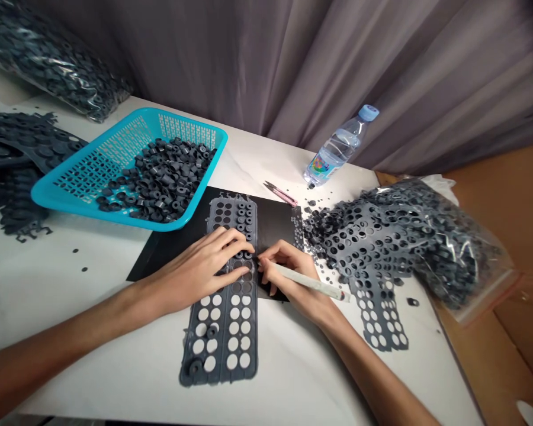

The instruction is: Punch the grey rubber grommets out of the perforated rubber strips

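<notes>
A long dark grey rubber sheet (224, 319) with rows of round holes lies lengthwise in front of me, its far part on a black mat (275, 225). Small ring-shaped rubber pieces (245, 216) still sit in its far right rows. My left hand (204, 266) rests across the middle of the sheet, thumb and index finger spread around a few rings. My right hand (288, 272) is closed around a slim white pen-like tool (313, 283). The tool's working tip is hidden by my fingers, near the sheet's right edge. Two loose rings (196, 368) lie on the near end.
A turquoise basket (128, 219) with many rubber pieces stands back left. Pink-handled thread snips (281, 193) and a water bottle (340, 145) lie beyond the mat. Punched sheets (373, 242) and a plastic bag (466, 260) are at right; more sheets (22, 148) and a filled bag (57, 65) at left.
</notes>
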The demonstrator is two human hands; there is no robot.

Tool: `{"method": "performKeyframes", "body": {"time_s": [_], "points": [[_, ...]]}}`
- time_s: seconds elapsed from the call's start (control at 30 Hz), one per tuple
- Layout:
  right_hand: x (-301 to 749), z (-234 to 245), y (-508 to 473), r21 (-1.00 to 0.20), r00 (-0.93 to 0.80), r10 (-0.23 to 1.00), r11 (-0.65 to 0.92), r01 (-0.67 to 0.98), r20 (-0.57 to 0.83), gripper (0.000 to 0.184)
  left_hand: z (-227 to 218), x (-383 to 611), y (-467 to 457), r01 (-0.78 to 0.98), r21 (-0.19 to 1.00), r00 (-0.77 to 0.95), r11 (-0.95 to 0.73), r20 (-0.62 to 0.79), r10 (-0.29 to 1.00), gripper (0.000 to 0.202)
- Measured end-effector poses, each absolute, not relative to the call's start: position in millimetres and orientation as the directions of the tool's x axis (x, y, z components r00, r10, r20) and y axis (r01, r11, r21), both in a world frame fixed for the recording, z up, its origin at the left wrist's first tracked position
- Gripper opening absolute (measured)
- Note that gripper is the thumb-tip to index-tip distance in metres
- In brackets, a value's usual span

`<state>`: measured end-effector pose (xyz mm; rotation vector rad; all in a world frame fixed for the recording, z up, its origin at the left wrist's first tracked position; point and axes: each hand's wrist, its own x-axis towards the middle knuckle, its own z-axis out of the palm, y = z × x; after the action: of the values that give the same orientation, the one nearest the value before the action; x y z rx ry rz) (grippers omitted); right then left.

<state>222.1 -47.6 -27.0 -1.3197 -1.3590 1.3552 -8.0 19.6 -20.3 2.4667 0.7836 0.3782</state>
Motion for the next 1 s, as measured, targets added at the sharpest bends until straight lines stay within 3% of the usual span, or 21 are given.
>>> {"method": "performKeyframes", "body": {"time_s": [0.33,0.6,0.7,0.8,0.87,0.93,1.0], "points": [[221,-30,-47,-0.982,-0.149,0.978,-0.121,0.147,-0.143,0.02,-23,-6,17,0.463,0.477,0.797,-0.747,0.143,0.586,0.026],[219,-31,-47,-0.964,-0.145,0.975,-0.136,0.228,-0.171,0.023,-21,5,13,0.482,0.142,0.836,-0.865,0.222,0.502,0.023],[219,-31,-48,-0.955,-0.142,0.974,-0.135,0.265,-0.177,0.025,-20,6,10,0.479,0.112,0.828,-0.871,0.272,0.491,0.023],[217,-32,-49,-0.947,-0.125,0.979,-0.116,0.298,-0.159,0.026,-14,7,8,0.521,0.216,0.727,-0.826,0.395,0.562,0.019],[216,-32,-49,-0.948,-0.114,0.98,-0.124,0.293,-0.164,0.025,-8,7,9,0.538,0.404,0.58,-0.74,0.459,0.673,0.017],[215,-33,-48,-0.954,-0.104,0.978,-0.149,0.262,-0.181,0.025,-2,6,10,0.442,0.661,0.48,-0.606,0.396,0.782,0.016],[214,-32,-47,-0.962,-0.102,0.975,-0.172,0.211,-0.197,0.024,0,4,12,0.28,0.874,0.493,-0.398,0.225,0.841,0.017]]}}
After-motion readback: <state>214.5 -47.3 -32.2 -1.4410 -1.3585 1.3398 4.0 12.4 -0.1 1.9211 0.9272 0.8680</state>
